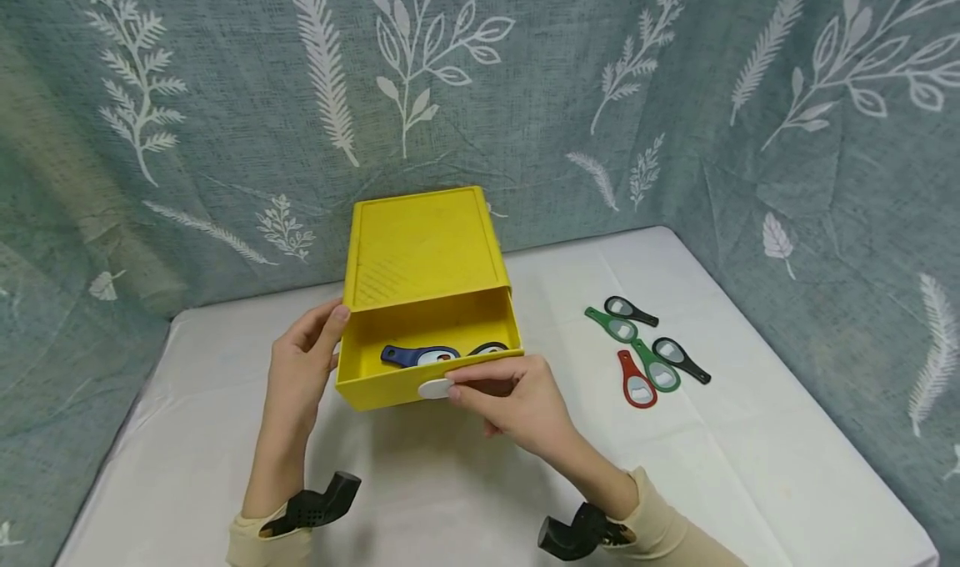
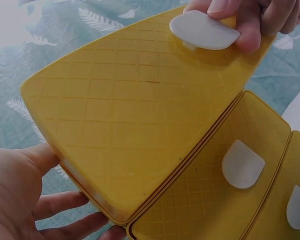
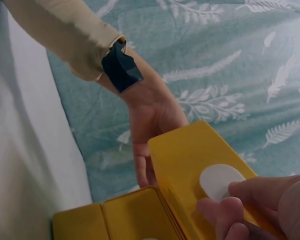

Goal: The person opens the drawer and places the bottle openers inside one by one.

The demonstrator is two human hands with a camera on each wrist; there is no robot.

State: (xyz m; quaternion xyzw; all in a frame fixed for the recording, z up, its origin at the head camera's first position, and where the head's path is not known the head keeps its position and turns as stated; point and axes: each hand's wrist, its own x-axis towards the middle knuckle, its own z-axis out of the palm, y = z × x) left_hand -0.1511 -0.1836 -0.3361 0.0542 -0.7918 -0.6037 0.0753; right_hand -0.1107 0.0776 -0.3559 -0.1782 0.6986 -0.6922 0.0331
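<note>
A yellow drawer cabinet (image 1: 423, 246) stands on the table with its top drawer (image 1: 390, 392) pulled out. Inside that drawer lie a blue bottle opener (image 1: 405, 356) and a dark-rimmed one (image 1: 491, 347), partly hidden by the drawer front. My right hand (image 1: 525, 404) pinches the white knob (image 1: 433, 389) on the drawer front between thumb and fingers. At the cabinet's left side, my left hand (image 1: 303, 367) steadies it, its fingers stretched along the wall in the left wrist view.
To the right, several bottle openers lie loose on the white tablecloth (image 1: 750, 459): red (image 1: 628, 367), green (image 1: 597, 315) and black (image 1: 696, 372). Two lower drawers, one with a white knob (image 2: 242, 165), stay closed. A patterned curtain (image 1: 540, 67) hangs behind.
</note>
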